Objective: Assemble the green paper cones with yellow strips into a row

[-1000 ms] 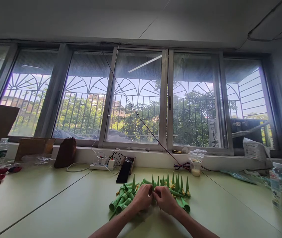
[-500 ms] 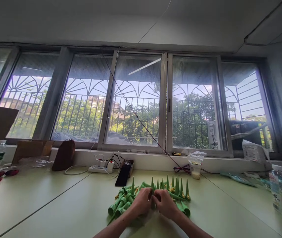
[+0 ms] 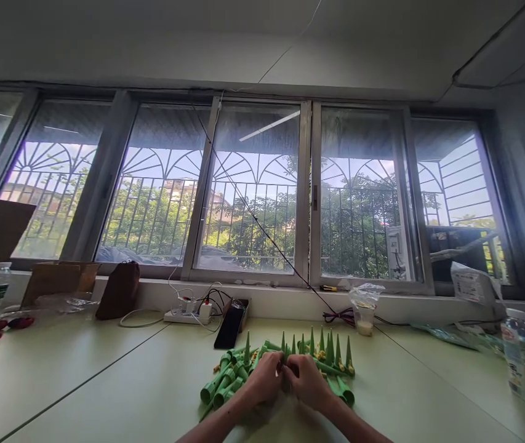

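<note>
My left hand and my right hand meet fingertip to fingertip over the near part of a pile of green plastic pieces. Both are closed in a pinch, and whatever sits between the fingers is hidden or too small to make out. Left of them lie several green tubes with ribbed collars. Pointed green spikes stand upright behind and to the right, with small yellow parts at their bases. Another green tube lies beside my right wrist.
Behind the pile are a dark phone, a white power strip with cables, and a plastic cup with a bag on top. A clear bottle stands at the right; a brown pouch sits at the left.
Both hands stay pinched together in almost the same place, with only a slight shift of the fingers. Less green shows beneath the fingertips. The pile looks unchanged.
</note>
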The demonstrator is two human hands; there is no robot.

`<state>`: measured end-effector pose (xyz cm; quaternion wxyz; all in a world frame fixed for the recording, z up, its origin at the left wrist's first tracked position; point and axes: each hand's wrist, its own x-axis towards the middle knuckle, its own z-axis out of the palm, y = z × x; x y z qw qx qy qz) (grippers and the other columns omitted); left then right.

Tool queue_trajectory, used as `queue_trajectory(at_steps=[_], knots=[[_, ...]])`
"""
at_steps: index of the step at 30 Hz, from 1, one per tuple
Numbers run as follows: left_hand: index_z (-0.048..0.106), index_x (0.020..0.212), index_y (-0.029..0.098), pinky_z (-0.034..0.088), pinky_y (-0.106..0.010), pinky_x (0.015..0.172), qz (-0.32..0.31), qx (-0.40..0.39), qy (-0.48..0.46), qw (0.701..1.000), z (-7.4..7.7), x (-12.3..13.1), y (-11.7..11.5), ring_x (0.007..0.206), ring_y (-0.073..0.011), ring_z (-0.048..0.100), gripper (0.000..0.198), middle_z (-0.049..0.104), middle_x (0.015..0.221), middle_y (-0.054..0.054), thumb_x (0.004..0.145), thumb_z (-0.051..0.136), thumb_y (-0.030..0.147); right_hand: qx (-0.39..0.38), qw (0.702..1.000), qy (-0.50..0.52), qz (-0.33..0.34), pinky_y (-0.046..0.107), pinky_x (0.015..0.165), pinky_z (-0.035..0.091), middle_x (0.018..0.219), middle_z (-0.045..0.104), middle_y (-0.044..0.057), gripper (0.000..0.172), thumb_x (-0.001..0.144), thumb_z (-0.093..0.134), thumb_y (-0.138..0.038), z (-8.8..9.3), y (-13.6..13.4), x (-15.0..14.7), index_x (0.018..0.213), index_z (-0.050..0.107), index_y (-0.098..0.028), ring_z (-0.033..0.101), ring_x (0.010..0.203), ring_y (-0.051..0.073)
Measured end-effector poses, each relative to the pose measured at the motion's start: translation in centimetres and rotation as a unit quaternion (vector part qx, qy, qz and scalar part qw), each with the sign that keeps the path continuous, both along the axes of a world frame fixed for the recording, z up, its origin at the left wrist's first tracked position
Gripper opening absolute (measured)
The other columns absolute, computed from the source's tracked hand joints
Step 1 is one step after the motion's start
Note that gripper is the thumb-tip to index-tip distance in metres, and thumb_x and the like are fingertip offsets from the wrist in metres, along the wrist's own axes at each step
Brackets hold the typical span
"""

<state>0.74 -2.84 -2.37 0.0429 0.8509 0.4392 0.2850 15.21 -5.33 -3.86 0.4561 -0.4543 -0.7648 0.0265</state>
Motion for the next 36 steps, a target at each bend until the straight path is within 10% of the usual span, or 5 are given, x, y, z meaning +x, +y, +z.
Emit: queue_trajectory(at_steps=[17, 36], knots=[[0.053, 0.090, 0.019, 0.037, -0.024, 0.064, 0.013, 0.015, -0.135, 0.991, 0.3, 0.6, 0.4, 0.071, -0.0159, 0.058, 0.015, 0.063, 0.077, -0.003, 0.090, 0.042, 0.028, 0.015, 0.996, 0.082, -0.018, 0.024, 0.061, 0.038, 0.070, 0.066, 0.005, 0.022, 0.089, 0.046, -0.030, 1.2, -0.9, 0.1, 0.075, 0.057, -0.018, 0.058, 0.064, 0.017], [0.049, 0.086, 0.019, 0.036, -0.025, 0.062, -0.036, 0.059, -0.170, 0.983, 0.9, 0.9, -0.4, 0.065, -0.0141, 0.053, 0.018, 0.058, 0.071, 0.000, 0.091, 0.040, 0.034, 0.061, 0.989, 0.136, -0.014, 0.025, 0.052, 0.035, 0.060, 0.057, -0.001, 0.027, 0.092, 0.043, -0.041, 0.6, 0.1, 0.3, 0.097, 0.053, -0.017, 0.054, 0.054, 0.017]])
